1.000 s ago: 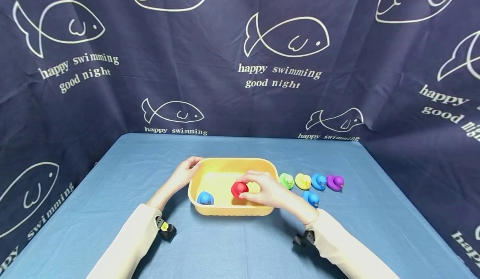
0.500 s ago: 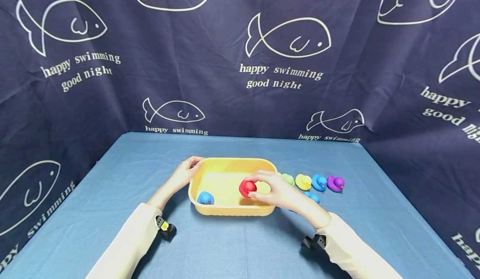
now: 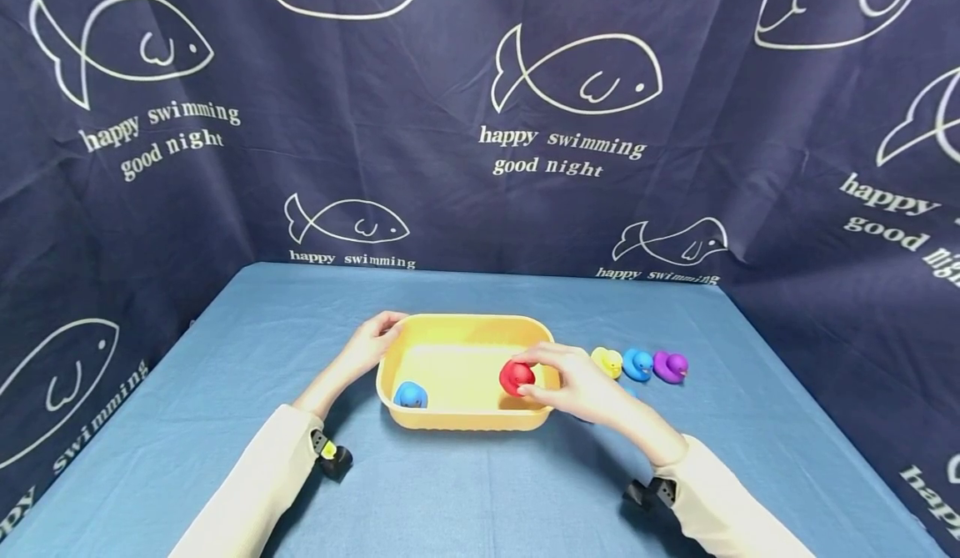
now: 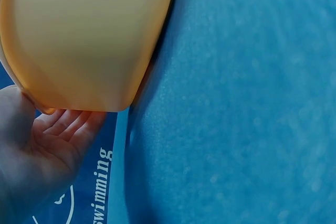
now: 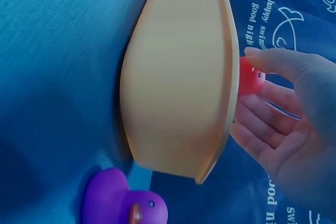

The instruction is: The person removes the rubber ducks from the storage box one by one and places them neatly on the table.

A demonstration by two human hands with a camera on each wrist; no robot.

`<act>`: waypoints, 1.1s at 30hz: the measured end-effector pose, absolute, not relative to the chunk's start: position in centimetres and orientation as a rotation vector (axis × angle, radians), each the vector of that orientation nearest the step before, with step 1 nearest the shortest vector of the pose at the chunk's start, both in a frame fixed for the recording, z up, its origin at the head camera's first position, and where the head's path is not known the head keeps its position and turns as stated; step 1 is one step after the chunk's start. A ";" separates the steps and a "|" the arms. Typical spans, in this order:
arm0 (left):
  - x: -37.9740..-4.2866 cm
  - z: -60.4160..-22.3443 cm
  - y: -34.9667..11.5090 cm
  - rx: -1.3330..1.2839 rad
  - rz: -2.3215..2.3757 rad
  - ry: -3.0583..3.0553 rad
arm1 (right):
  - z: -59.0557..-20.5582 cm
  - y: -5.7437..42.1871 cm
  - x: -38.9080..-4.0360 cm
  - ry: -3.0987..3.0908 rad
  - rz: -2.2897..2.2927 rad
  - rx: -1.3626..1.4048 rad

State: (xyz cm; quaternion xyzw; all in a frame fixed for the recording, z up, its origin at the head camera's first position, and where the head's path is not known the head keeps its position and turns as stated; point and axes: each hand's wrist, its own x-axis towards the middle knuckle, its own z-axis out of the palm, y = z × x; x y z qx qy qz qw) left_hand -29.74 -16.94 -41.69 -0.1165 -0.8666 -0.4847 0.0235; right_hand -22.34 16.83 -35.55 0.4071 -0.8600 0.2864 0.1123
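Note:
In the head view my right hand (image 3: 573,381) pinches a red rubber duck (image 3: 517,379) above the right end of a yellow plastic tub (image 3: 472,419). The right wrist view has the duck between thumb and fingers, just past the tub's rim. A blue rubber duck (image 3: 410,395) sits inside at the near left corner. My left hand (image 3: 369,343) holds the tub's far left corner, its thumb at the rim and fingers against the outer wall. The duck's underside is hidden from me.
Right of the tub, a yellow duck (image 3: 607,363), a blue duck (image 3: 638,364) and a purple duck (image 3: 671,366) stand in a row on the blue cloth (image 3: 480,491). Another purple duck (image 5: 113,198) shows close beside the tub. My right wrist covers most of another blue duck (image 3: 631,392).
My right hand has carried the red duck rightward over the tub. It now covers the green duck and most of the nearer blue one. The left hand and tub have stayed put.

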 end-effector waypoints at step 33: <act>-29.8 -41.6 -16.8 -0.369 -1.509 -2.673 | -35.2 22.0 -21.5 -2.437 0.832 1.135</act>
